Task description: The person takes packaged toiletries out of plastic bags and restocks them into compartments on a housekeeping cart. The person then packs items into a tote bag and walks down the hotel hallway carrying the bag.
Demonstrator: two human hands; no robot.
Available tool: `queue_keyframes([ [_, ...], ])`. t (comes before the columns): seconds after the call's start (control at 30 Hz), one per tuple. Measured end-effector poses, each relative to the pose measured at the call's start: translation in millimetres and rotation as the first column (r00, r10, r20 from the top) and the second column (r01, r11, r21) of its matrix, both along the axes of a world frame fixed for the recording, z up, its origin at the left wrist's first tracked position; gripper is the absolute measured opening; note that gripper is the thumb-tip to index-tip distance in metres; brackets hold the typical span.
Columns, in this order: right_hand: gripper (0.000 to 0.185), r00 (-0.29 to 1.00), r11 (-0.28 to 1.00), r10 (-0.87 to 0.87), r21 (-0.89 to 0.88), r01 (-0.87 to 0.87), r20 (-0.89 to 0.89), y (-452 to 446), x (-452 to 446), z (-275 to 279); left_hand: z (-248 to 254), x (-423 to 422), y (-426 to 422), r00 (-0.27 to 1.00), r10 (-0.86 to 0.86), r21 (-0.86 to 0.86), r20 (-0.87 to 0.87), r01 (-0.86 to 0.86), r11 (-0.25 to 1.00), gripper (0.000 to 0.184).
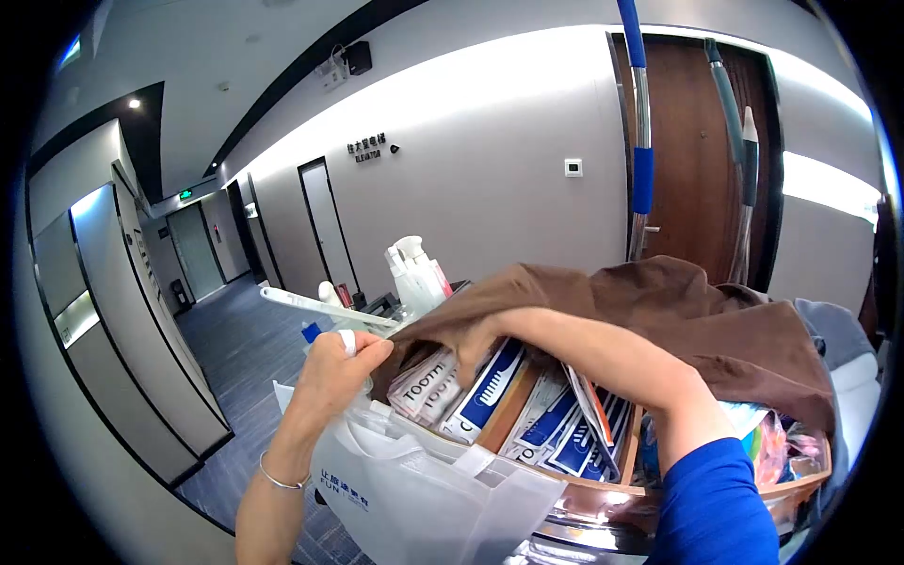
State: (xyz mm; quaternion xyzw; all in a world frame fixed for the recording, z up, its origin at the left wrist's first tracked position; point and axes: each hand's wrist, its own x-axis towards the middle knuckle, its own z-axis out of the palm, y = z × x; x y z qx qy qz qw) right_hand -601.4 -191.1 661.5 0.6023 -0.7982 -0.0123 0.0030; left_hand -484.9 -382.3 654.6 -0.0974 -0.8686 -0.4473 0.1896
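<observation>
My left hand (pixel 337 375) is closed at the left corner of a brown cloth (pixel 603 297), pinching its edge; a white band circles one finger. My right hand (pixel 476 341) reaches under the cloth's raised front edge, above packets marked "TOOTH" (pixel 426 391). Its thumb points down, apart from the fingers, which are partly hidden by the cloth. Blue-and-white comb packets (pixel 490 388) lie beside it in a wooden divided tray (pixel 501 414). More blue-and-white packets (pixel 565 435) fill the neighbouring compartment.
A white translucent bag (pixel 405 490) hangs at the cart's front. White spray bottles (pixel 414 273) and a white-handled brush (pixel 315 306) stand behind. Colourful wrapped items (pixel 772 447) sit at right. Blue-gripped poles (pixel 642 179) rise near a brown door (pixel 692 141). A carpeted corridor (pixel 217 325) runs left.
</observation>
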Motion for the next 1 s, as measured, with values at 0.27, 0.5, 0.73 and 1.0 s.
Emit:
queue_keyframes([
  [0.27, 0.053, 0.951, 0.938, -0.294, -0.162, 0.307, 0.098, 21, 47, 0, -8, 5, 8, 0.998, -0.067, 0.035, -0.012, 0.068, 0.997, 0.023],
  [0.5, 0.049, 0.767, 0.826, -0.484, -0.067, 0.559, 0.421, 76, 101, 30, -14, 0, 1, 0.992, -0.058, 0.044, -0.114, 0.063, 0.997, 0.025],
  [0.73, 0.085, 0.496, 0.496, -0.868, 0.049, 0.867, 0.009, 114, 103, -54, -14, -6, 0, 0.991, -0.073, 0.145, -0.109, 0.088, 0.985, 0.023],
  [1.0, 0.022, 0.452, 0.266, -0.072, -0.42, 0.868, 0.889, 154, 116, -24, -19, -10, -10, 0.986, -0.104, 0.163, -0.134, 0.125, 0.979, 0.026],
])
